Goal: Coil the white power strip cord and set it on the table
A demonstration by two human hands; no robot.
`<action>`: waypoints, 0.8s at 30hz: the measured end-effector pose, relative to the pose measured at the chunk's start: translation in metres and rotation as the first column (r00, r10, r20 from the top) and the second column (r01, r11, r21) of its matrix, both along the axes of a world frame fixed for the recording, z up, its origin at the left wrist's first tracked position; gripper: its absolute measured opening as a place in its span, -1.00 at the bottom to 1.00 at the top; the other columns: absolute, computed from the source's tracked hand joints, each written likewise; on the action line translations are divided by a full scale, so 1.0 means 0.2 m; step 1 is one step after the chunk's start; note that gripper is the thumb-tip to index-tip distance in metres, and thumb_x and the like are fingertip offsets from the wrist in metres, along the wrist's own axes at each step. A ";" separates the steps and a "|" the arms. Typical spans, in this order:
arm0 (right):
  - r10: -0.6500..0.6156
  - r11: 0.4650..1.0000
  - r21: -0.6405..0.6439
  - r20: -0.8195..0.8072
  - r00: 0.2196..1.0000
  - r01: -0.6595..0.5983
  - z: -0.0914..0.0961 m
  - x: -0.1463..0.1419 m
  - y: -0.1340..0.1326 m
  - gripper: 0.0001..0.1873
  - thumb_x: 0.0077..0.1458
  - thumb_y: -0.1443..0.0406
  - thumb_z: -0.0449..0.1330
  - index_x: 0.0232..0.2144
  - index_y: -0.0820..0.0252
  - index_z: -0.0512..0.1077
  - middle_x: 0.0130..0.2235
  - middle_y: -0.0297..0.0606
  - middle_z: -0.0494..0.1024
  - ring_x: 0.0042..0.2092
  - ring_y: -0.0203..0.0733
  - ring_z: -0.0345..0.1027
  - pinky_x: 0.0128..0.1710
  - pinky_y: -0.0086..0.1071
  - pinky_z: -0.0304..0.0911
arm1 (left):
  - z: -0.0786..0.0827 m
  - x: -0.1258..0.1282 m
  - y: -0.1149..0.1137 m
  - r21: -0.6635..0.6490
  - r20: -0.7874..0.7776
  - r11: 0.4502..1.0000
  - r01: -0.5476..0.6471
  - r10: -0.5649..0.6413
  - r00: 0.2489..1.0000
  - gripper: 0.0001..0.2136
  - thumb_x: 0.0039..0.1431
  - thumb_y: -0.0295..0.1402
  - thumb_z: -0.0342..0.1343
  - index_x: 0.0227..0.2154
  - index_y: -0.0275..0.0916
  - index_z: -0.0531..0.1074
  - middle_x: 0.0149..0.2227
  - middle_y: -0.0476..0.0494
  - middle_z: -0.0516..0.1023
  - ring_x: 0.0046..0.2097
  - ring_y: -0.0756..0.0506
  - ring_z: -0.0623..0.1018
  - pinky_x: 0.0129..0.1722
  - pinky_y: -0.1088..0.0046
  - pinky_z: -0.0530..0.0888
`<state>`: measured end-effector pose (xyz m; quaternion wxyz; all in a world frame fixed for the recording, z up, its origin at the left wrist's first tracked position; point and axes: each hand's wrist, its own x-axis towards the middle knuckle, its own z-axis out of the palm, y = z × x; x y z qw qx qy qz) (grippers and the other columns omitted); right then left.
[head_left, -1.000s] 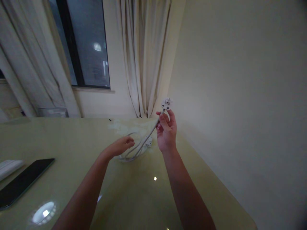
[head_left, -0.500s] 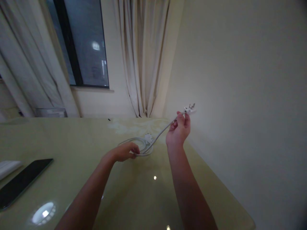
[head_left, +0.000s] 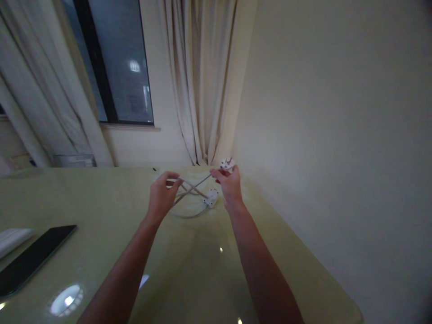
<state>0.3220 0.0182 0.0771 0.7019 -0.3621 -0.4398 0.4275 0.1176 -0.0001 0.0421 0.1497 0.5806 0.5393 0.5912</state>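
Observation:
A white power cord (head_left: 191, 216) lies partly looped on the glossy table, its strands crossing between my hands. My left hand (head_left: 164, 193) pinches a strand of it, lifted above the tabletop. In my right hand (head_left: 229, 184) is the cord's plug end, fingers closed at the white plug (head_left: 227, 164), whose metal pins point up and away. Between the hands, a white socket block (head_left: 211, 198) at the cord's other end sits low, close to the table surface.
The yellowish table (head_left: 189, 270) meets a plain wall (head_left: 330, 135) on the right. A dark flat tablet-like slab (head_left: 37, 258) and a white object (head_left: 13, 239) lie at the left. Curtains (head_left: 202, 81) and a window (head_left: 121, 63) are behind, with a small black bit (head_left: 154, 169) near the far edge.
My right hand has come left and down with the plug, nearer my left hand. My left hand has risen, lifting a strand of cord. The socket block has turned slightly.

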 end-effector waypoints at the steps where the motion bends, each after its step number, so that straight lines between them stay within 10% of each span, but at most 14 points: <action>1: 0.037 0.999 -0.009 0.014 0.999 -0.037 -0.03 -0.03 0.00 -0.07 -0.22 0.24 0.54 0.19 0.10 0.26 -0.38 -0.50 0.52 -0.34 -0.27 0.45 -0.32 -0.41 0.33 | 0.00 0.00 -0.01 -0.014 -0.001 0.999 -0.031 0.031 1.000 -0.74 0.11 -0.09 0.29 -0.29 -0.17 0.53 -0.27 -0.17 0.68 -0.31 -0.17 0.66 -0.33 0.38 0.50; 6: 0.236 0.971 0.008 0.098 0.967 -0.238 -0.14 -0.13 0.02 -0.03 -0.18 0.25 0.52 0.27 0.04 0.22 -0.37 -0.51 0.52 -0.33 -0.26 0.48 -0.24 -0.36 0.45 | 0.02 -0.01 -0.02 -0.079 -0.060 0.991 -0.105 0.100 0.993 -0.68 0.11 -0.02 0.29 -0.49 -0.18 0.49 -0.51 -0.15 0.61 -0.40 -0.19 0.64 -0.36 0.35 0.47; 16: 0.526 0.849 -0.181 0.206 0.825 -0.496 -0.16 -0.18 -0.01 -0.33 0.17 -0.09 0.34 0.21 0.06 0.39 -0.30 -0.33 0.66 -0.38 -0.21 0.53 -0.44 -0.41 0.33 | 0.09 0.11 -0.08 -0.154 0.401 0.874 0.461 -0.371 0.837 -0.44 0.23 0.14 0.17 0.12 -0.15 0.46 -0.22 -0.12 0.63 -0.29 -0.10 0.63 -0.24 0.28 0.65; 24: 0.264 0.952 -0.015 0.548 0.794 -0.306 -0.16 -0.14 -0.04 -0.06 0.07 -0.04 0.46 0.40 0.01 0.25 0.03 -0.14 0.61 0.10 0.02 0.50 0.17 -0.07 0.36 | 0.07 0.10 -0.11 -0.212 0.522 0.807 0.551 -0.383 0.762 -0.43 0.33 -0.05 0.17 0.34 -0.02 0.29 0.20 -0.28 0.54 0.08 -0.21 0.61 -0.14 0.23 0.68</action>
